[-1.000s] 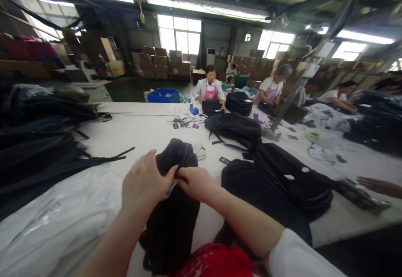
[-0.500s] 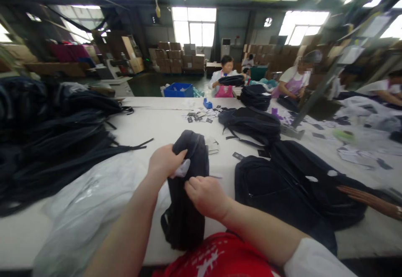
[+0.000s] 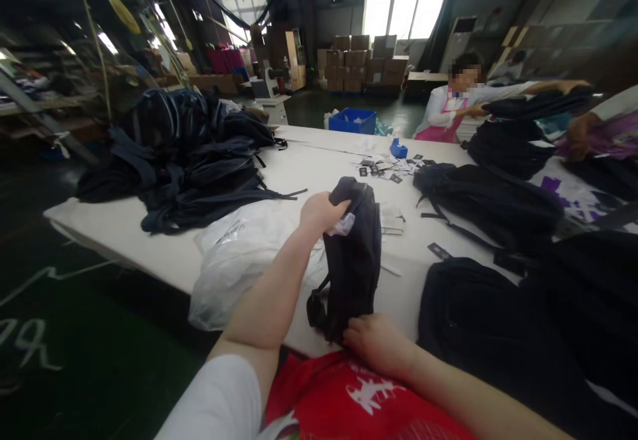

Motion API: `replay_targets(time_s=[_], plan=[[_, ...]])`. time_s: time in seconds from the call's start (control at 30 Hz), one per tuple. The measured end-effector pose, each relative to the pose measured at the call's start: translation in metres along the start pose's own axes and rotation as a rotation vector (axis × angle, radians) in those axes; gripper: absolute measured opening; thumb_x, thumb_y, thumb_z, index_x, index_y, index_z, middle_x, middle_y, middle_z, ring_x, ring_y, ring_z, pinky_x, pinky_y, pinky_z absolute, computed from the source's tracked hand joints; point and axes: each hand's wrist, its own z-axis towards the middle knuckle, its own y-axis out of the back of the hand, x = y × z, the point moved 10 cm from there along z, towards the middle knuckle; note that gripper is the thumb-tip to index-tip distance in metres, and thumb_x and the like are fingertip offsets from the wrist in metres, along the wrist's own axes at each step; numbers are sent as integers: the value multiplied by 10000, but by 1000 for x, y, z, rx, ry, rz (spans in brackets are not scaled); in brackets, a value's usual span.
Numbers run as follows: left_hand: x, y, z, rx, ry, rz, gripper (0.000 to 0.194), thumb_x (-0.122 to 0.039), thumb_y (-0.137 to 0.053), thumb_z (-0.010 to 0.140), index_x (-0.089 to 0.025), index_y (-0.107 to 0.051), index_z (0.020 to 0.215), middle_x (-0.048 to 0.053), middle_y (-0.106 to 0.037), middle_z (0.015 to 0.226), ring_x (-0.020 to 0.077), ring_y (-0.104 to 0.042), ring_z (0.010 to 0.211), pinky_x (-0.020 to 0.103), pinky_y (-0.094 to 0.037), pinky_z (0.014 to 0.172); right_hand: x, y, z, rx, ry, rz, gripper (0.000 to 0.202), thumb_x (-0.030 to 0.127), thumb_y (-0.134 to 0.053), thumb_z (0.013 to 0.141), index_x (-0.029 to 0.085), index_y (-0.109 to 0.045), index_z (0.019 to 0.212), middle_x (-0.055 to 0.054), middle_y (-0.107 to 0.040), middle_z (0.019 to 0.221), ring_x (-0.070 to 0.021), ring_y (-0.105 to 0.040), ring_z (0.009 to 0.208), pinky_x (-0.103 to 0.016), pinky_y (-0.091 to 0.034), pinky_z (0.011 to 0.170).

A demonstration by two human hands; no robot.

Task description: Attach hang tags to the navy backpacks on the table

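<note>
Left hand (image 3: 321, 217) clamps fingers on 1 bag's (image 3: 353, 260) far end; right hand (image 3: 381, 343) touches its near end, fingers together, curled.

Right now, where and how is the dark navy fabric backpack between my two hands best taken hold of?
Probably by both ends of the dark navy fabric backpack: your left hand from the left at the far end, your right hand from the right at the near end. Its long, narrow, soft-looking body might sag if held at one end only.
</note>
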Motion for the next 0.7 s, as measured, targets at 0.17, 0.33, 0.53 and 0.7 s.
replay_targets(time_s=[0.17,0.33,0.53,0.7], plan=[[7,-5,25,34,59,-15,568,-644,-516,789,-150,-695,1007,132,-718,998,262,-662,953,294,-482,780,-2,-22,3,83,33,-73,196,153,-429,922,153,-622,887,-76,-651,869,-162,-580,686,-294,-368,565],[7,-4,32,30,45,-25,600,-661,-503,789,-144,-686,1031,134,-716,1012,267,-657,973,293,-477,791,-26,-25,-2,32,-70,104,225,256,-451,941,166,-654,902,-72,-681,894,-162,-621,743,-280,-421,631],[7,-10,10,52,35,-109,597,-677,-504,792,-144,-684,992,128,-713,996,263,-651,963,292,-470,789,-112,56,-50,-541,-553,445,353,511,-594,834,185,-663,949,-58,-663,843,-171,-617,726,-300,-488,666],[-33,-37,-16,240,-86,-454,671,-679,-335,885,-125,-685,1027,90,-714,944,208,-642,887,280,-474,775,-151,90,-67,-771,-752,671,979,563,-786,579,190,-389,1393,-155,-538,1316,-295,-568,1143,-451,-497,933]])
